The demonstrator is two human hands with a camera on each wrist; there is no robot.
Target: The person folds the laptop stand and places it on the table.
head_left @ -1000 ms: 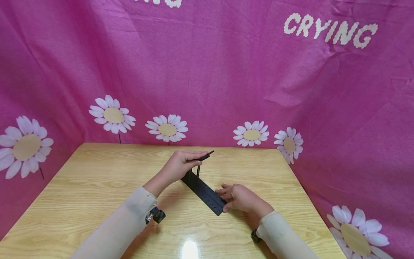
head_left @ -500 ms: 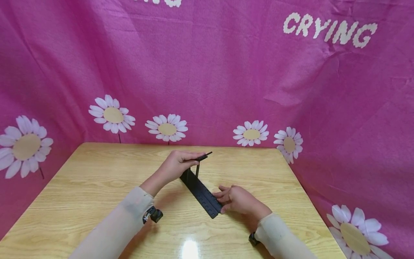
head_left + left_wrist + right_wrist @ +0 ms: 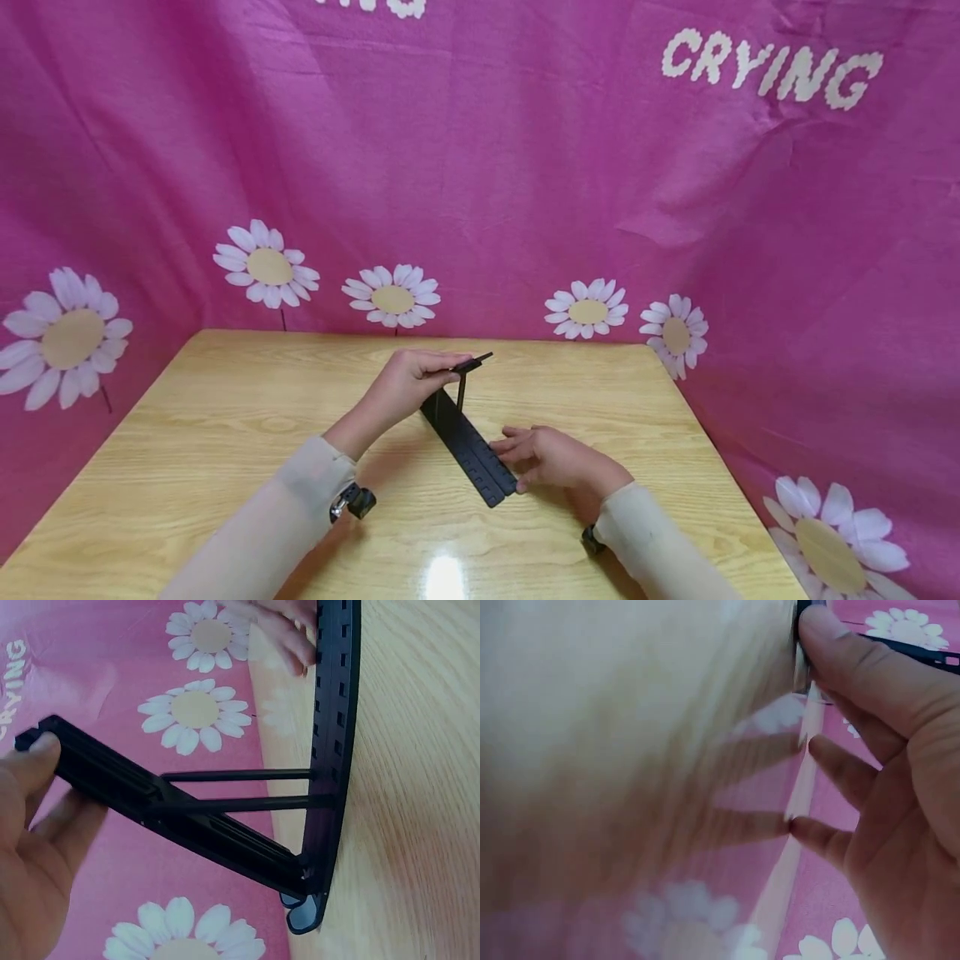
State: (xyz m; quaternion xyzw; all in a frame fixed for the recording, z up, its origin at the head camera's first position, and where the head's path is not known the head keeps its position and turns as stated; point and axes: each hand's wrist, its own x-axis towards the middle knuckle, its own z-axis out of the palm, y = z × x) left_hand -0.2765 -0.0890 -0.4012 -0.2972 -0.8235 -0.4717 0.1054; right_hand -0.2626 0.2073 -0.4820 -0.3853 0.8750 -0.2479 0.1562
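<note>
A black folding stand [image 3: 465, 446] stretches diagonally between my hands, its long notched base [image 3: 330, 712] on the table. From the base's far end a hinged arm [image 3: 112, 772] rises at a slant, propped by two thin rods [image 3: 247, 802] that run down to the notches. My left hand [image 3: 408, 379] pinches the arm's raised end, thumb on one side and fingers on the other. My right hand [image 3: 558, 458] holds the base's near end, with the thumb at the corner and the fingertips along the right edge. In the right wrist view, the thumb [image 3: 825, 626] covers most of that end.
The wooden table [image 3: 247, 392] is glossy and reflects a bright light near its front. Pink cloth [image 3: 480, 167] with printed daisies hangs behind it and along both sides. Dark wrist devices [image 3: 356, 502] sit under both sleeves.
The base's near end has swung slightly left, the right hand moving with it. The left hand has shifted a little left, still pinching the arm. The head view has turned slightly.
</note>
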